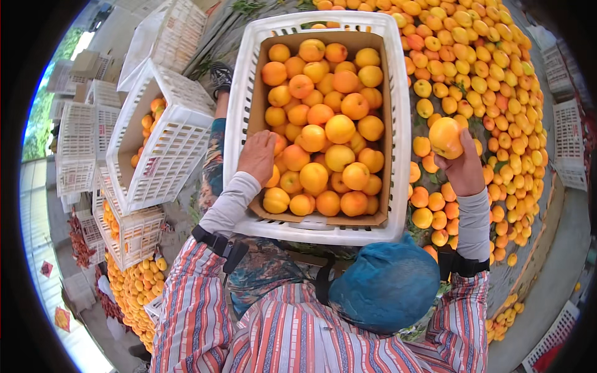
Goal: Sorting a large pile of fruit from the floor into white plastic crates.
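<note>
In front of me stands a white plastic crate (406, 140) with a cardboard liner (388, 196). Yellow-orange stone fruit (321, 114), perhaps peaches or apricots, fill the liner in a heap. My right hand (466, 170) holds up one large stone fruit (446, 137), right of the crate, over the loose fruit on the ground. My left hand (257, 156) lies over the crate's left side, fingertips at the liner's edge and beside the fruit. Its palm side is hidden, so any grip there does not show.
A broad pile of loose fruit (503, 93) covers the ground at right. On the left, a tilted lined crate (172, 140) holds fruit, above another fruit crate (135, 233). Stacked white crates (77, 144) stand farther left. A blue-covered head (385, 284) shows below the crate.
</note>
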Action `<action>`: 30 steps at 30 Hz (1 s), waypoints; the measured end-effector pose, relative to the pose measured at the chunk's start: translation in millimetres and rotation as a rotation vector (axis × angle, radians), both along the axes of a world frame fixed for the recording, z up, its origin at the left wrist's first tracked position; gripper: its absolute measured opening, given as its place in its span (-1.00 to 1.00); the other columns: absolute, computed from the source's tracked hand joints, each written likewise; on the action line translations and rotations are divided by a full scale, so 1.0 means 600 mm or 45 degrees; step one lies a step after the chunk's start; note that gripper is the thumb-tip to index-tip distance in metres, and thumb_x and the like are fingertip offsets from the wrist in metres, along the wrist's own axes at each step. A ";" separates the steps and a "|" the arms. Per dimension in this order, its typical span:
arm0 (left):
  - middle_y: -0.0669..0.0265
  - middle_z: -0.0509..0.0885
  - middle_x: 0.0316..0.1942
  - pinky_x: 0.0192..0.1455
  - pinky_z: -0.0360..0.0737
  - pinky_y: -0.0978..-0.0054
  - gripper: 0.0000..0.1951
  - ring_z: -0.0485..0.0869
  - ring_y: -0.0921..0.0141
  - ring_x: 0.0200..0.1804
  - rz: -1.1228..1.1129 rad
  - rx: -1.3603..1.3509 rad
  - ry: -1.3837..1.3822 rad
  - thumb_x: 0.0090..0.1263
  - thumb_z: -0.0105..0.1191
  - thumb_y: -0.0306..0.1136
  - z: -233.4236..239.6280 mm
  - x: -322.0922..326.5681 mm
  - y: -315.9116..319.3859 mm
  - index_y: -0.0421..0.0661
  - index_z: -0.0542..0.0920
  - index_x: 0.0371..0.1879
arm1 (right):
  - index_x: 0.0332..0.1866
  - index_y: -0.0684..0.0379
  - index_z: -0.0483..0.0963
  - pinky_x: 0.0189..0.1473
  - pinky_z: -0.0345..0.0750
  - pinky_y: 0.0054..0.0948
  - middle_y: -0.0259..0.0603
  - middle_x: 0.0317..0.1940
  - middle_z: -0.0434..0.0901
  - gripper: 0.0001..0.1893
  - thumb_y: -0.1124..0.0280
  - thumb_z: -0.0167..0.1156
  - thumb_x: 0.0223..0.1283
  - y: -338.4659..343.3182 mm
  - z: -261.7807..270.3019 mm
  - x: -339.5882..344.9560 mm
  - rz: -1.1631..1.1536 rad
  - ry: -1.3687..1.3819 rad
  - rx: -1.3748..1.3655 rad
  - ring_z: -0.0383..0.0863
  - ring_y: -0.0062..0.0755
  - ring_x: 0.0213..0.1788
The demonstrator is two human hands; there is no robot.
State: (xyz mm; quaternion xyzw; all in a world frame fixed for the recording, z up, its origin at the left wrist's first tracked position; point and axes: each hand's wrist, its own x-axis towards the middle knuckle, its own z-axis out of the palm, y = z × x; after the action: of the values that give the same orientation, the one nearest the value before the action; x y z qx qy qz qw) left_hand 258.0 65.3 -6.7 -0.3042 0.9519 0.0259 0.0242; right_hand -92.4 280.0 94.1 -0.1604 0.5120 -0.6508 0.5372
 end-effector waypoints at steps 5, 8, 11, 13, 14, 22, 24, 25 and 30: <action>0.03 0.35 0.19 0.35 0.19 0.32 -0.49 0.30 0.16 0.26 0.076 0.083 -0.077 0.20 0.00 -0.41 -0.004 0.013 0.006 -0.25 0.30 0.17 | 0.15 0.31 0.29 -0.17 0.58 -0.53 -0.22 -0.06 0.48 -0.49 0.11 0.06 0.28 -0.189 -0.002 0.129 0.533 0.396 0.062 0.53 -0.53 -0.07; 0.03 0.36 0.18 0.35 0.19 0.33 -0.45 0.31 0.15 0.26 0.107 0.107 -0.075 0.22 0.00 -0.42 -0.003 0.018 0.008 -0.26 0.23 0.21 | 0.12 0.37 0.31 -0.15 0.57 -0.50 -0.10 -0.07 0.51 -0.46 0.08 0.06 0.26 -0.277 -0.040 0.189 0.707 0.526 0.073 0.55 -0.45 -0.06; 0.01 0.39 0.15 0.33 0.21 0.33 -0.45 0.34 0.14 0.23 0.135 0.140 0.080 0.22 -0.01 -0.43 -0.003 0.005 0.008 -0.26 0.20 0.22 | 0.13 0.33 0.29 -0.14 0.55 -0.52 -0.09 -0.11 0.50 -0.50 0.11 0.02 0.29 -0.330 -0.134 0.198 0.971 1.199 0.131 0.56 -0.45 -0.09; 0.04 0.40 0.14 0.32 0.21 0.35 -0.45 0.34 0.18 0.23 0.166 0.139 0.059 0.22 -0.04 -0.45 0.004 0.007 0.012 -0.26 0.21 0.22 | 0.12 0.33 0.30 -0.15 0.54 -0.52 -0.07 -0.10 0.50 -0.51 0.12 0.03 0.29 -0.326 -0.138 0.203 0.914 1.380 0.074 0.56 -0.45 -0.12; 0.06 0.40 0.13 0.32 0.20 0.37 -0.46 0.34 0.22 0.24 0.186 0.138 0.042 0.21 -0.06 -0.46 0.006 0.007 0.012 -0.26 0.21 0.22 | 0.11 0.33 0.31 -0.15 0.52 -0.53 -0.06 -0.10 0.49 -0.52 0.14 0.03 0.28 -0.318 -0.138 0.199 0.840 1.563 0.022 0.55 -0.45 -0.14; 0.07 0.47 0.02 0.19 0.36 0.32 -0.45 0.43 0.15 0.11 0.285 0.350 0.046 0.23 0.02 -0.34 0.043 -0.015 -0.015 -0.20 0.25 0.22 | 0.10 0.29 0.35 -0.14 0.48 -0.59 -0.24 -0.05 0.52 -0.66 0.32 0.01 0.31 -0.096 -0.007 0.056 0.205 0.955 0.021 0.55 -0.54 -0.16; 0.01 0.49 0.01 0.14 0.41 0.29 -0.40 0.48 0.08 0.06 0.243 0.339 0.210 0.17 0.14 -0.19 0.013 -0.032 -0.035 -0.18 0.32 0.18 | 0.08 0.27 0.37 -0.18 0.47 -0.61 -0.29 -0.07 0.52 -0.68 0.32 0.00 0.32 -0.006 -0.038 0.018 0.022 0.963 0.173 0.54 -0.57 -0.16; 0.01 0.52 -0.02 0.11 0.43 0.27 -0.41 0.50 0.07 0.03 0.309 0.438 0.221 0.15 0.16 -0.13 0.003 -0.061 -0.038 -0.19 0.36 0.13 | 0.07 0.26 0.37 -0.19 0.47 -0.62 -0.30 -0.07 0.52 -0.69 0.33 -0.01 0.32 0.053 -0.055 0.000 -0.093 0.964 0.293 0.54 -0.59 -0.15; -0.04 0.61 -0.13 -0.04 0.54 0.33 -0.37 0.62 0.14 -0.10 0.375 0.689 0.259 0.13 0.24 -0.08 -0.092 -0.045 -0.096 -0.28 0.36 0.05 | -0.07 0.29 0.43 -0.10 0.50 -0.46 -0.14 -0.24 0.57 -0.69 0.28 0.09 0.22 0.242 -0.212 0.043 -0.186 0.899 0.650 0.57 -0.42 -0.19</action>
State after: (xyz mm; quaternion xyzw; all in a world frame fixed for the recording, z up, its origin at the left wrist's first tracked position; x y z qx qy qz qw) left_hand 231.2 7.6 -61.7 -0.4171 0.8537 0.3117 0.0050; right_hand -66.8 425.0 -33.1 -0.1987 0.8184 -0.4450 0.3043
